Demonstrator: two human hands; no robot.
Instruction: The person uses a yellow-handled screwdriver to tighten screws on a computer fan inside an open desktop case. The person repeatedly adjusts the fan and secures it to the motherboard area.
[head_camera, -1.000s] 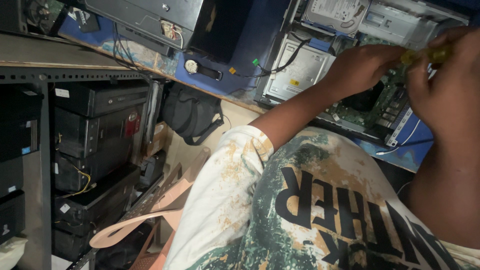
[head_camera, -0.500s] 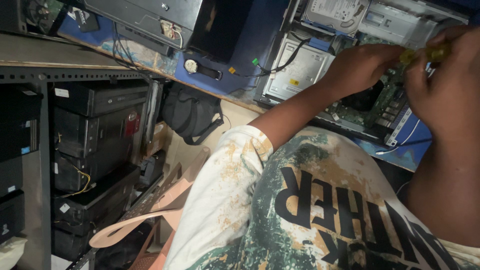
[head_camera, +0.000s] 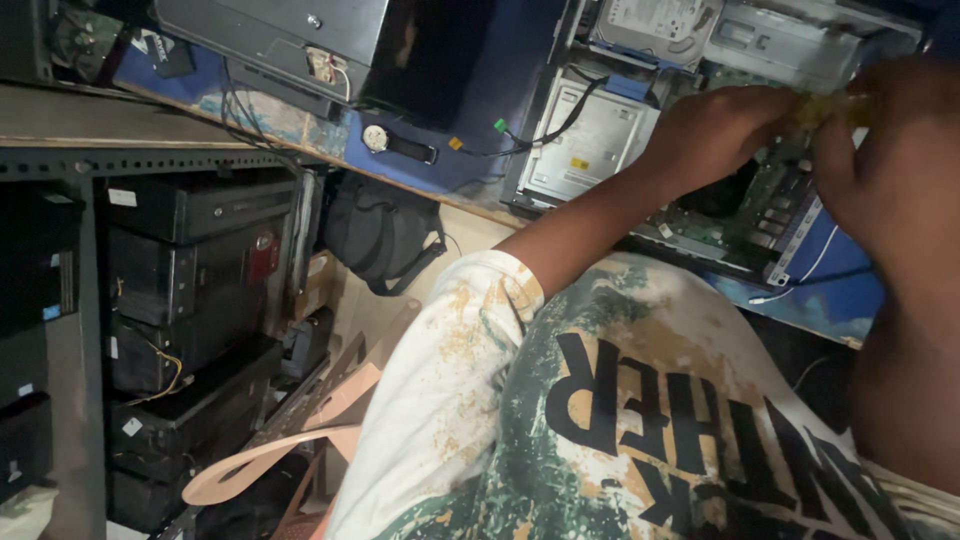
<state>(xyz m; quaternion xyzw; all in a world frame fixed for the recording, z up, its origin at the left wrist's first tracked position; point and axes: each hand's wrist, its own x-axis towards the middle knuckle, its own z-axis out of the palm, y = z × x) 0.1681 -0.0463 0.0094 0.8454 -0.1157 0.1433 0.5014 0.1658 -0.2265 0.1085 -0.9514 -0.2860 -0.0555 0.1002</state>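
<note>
My left hand (head_camera: 718, 132) reaches from the white stained sleeve over an open computer case (head_camera: 600, 140) on the blue table. My right hand (head_camera: 885, 165) is at the right edge, close to it. Between the two hands is a small yellow-green object (head_camera: 832, 106), blurred, perhaps a tool handle. The fingers of both hands are closed on it. Below the hands lies the green motherboard (head_camera: 745, 205), and a silver hard drive (head_camera: 655, 20) sits at the top of the case. The object's tip is hidden.
A wristwatch (head_camera: 380, 140) lies on the blue table (head_camera: 470, 170) beside a dark computer box (head_camera: 280, 30). A black bag (head_camera: 375, 235) hangs under the table. Metal shelves (head_camera: 60, 160) at the left hold several black computer cases (head_camera: 190, 280).
Both hands stay together on the yellow-green object over the open case, shifting only slightly.
</note>
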